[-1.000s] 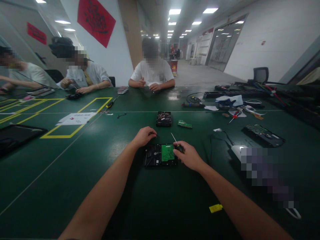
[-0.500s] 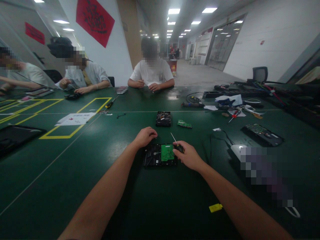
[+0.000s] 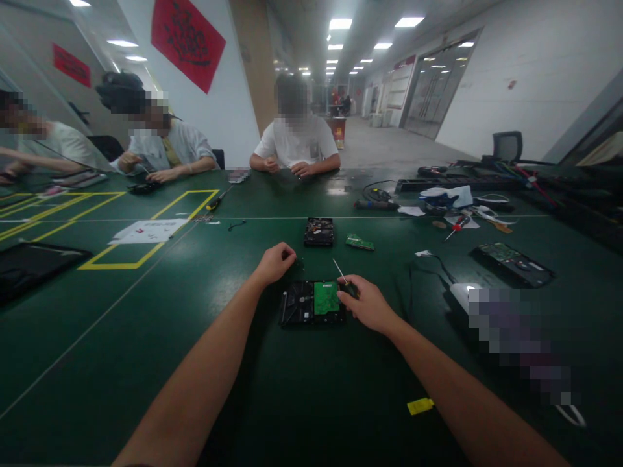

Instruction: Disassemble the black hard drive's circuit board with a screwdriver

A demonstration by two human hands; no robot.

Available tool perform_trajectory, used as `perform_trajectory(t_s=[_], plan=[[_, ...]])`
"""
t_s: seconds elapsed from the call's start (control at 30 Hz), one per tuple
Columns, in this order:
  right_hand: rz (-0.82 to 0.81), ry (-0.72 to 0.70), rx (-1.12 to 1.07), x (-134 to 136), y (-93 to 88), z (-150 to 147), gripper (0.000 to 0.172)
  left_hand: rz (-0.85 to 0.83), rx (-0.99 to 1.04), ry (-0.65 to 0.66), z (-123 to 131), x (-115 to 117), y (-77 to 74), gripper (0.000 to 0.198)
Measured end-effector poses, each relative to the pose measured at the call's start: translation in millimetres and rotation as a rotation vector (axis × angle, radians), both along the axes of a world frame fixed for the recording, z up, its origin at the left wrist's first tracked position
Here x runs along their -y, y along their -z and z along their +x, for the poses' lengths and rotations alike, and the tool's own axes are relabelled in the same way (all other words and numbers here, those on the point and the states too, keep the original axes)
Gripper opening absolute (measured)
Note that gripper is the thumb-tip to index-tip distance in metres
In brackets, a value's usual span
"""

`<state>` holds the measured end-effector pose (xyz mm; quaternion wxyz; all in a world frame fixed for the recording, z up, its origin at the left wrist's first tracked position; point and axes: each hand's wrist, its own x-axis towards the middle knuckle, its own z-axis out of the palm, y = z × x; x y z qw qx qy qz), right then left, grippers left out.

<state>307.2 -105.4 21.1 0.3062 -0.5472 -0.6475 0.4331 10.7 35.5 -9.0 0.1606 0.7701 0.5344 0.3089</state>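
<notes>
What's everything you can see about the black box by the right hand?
The black box lies flat on the green table. It looks metal or plastic. A green board covers much of its right half; a small pale square sits near the middle. The right hand is at its right edge, but touching is hard to tell.

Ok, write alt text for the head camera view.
A person's right hand holds a screwdriver by a black hard drive with a green circuit board; the left hand is curled beyond the drive. Three people sit across the green table.
</notes>
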Motion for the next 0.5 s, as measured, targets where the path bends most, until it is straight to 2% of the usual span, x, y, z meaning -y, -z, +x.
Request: perform_trajectory(t_s=[0.23, 0.5], plan=[[0.024, -0.004, -0.008, -1.0, 1.3, 0.2, 0.039, -0.018, 0.04, 0.045, 0.3, -3.8, 6.9, 0.013], [0.013, -0.001, 0.015, 0.1, -2.3, 0.4, 0.039, -0.022, 0.051, 0.057, -0.3, -3.7, 8.1, 0.012]])
